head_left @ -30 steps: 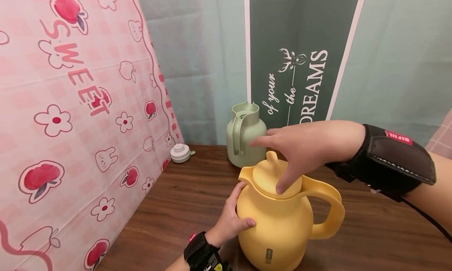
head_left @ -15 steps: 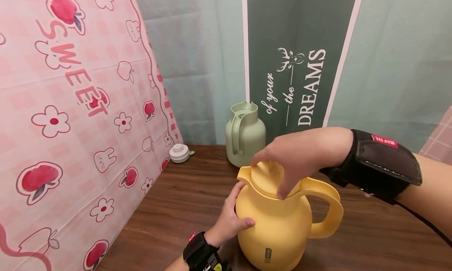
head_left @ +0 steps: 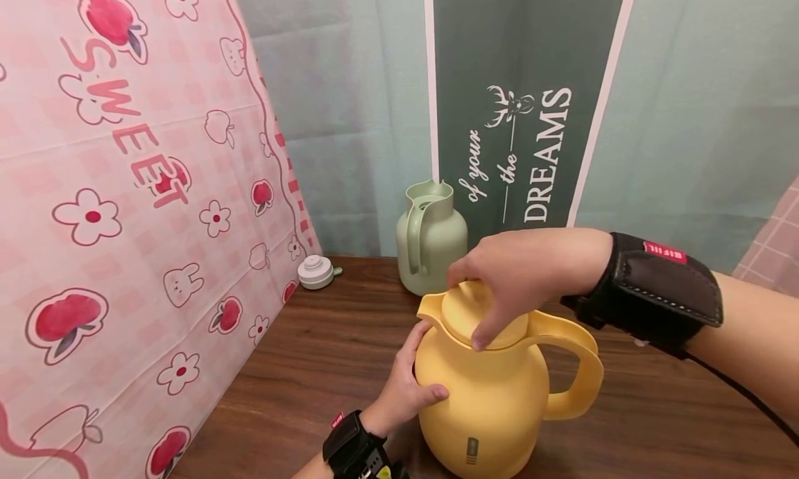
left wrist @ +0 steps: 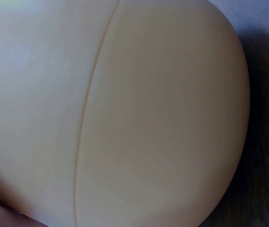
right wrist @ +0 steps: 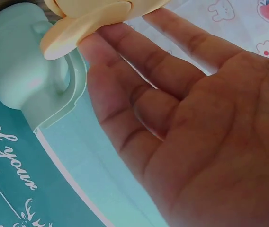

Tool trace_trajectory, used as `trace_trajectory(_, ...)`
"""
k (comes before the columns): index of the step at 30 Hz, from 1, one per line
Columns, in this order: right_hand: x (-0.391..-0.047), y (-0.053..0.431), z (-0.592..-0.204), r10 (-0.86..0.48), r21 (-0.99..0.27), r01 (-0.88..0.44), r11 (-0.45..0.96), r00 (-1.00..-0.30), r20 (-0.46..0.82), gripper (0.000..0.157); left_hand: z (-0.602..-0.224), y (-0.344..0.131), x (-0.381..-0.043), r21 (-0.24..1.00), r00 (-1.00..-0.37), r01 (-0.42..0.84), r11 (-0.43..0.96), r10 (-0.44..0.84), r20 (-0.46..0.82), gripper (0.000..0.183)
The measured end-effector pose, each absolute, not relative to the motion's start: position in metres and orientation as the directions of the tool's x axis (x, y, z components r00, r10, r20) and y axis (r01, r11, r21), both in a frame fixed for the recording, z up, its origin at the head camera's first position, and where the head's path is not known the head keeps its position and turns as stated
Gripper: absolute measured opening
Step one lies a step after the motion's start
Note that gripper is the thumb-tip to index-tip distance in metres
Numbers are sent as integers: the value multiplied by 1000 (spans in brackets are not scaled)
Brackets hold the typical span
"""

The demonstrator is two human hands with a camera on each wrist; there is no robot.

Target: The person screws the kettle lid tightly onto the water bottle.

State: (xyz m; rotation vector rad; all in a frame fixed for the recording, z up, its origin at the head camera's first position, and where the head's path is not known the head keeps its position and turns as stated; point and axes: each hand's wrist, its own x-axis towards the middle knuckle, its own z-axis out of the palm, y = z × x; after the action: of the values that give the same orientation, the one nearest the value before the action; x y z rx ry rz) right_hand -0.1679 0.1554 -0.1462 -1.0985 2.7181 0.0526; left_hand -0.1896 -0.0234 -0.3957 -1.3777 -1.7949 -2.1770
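A yellow thermos jug (head_left: 483, 403) stands upright on the table, spout to the left and handle to the right. My left hand (head_left: 406, 385) holds the jug's left side, thumb on the front and fingers around toward the back. Its smooth body fills most of the left wrist view. From above, my right hand (head_left: 524, 267) grips the round yellow lid (head_left: 465, 312) seated in the jug's mouth. The thumb tip is at the lid's near rim, and the other fingertips are at its far side. In the right wrist view those fingertips meet the lid's raised tab (right wrist: 61, 42).
Behind the yellow jug stands a pale green jug (head_left: 433, 247) with its top uncovered. A white and green lid (head_left: 315, 272) lies at the back left of the wooden table (head_left: 312, 382). Pink printed cloth (head_left: 137, 257) borders the left, and a green curtain (head_left: 324, 118) hangs behind.
My right hand has come down and left onto the yellow lid, its fingers closing around it and covering the tab. The left hand keeps its hold on the jug.
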Motion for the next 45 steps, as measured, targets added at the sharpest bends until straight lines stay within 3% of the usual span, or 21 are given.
trace_trajectory(13, -165, 154, -153, -653, 21, -658, 752, -750, -109, 50, -394, -23, -188, 797, -619, 493, -350, 502, 604, 81)
trace_trajectory(29, -162, 149, -157, -575, 85, -574, 814, -818, -22, 61, -396, -22, -189, 796, -618, 489, -356, 503, 604, 79)
trace_trajectory(35, -159, 151, -154, -538, 59, -547, 835, -835, -115, 68, -397, -23, -189, 801, -625, 489, -345, 502, 598, 80)
trace_trajectory(40, -160, 161, -144, -594, -35, -603, 797, -771, -231, 77, -397, -23, -189, 811, -632, 478, -337, 510, 584, 80)
trace_trajectory(45, -161, 162, -142, -622, -84, -628, 774, -727, -289, 75, -397, -24, -188, 819, -642, 471, -326, 510, 572, 80)
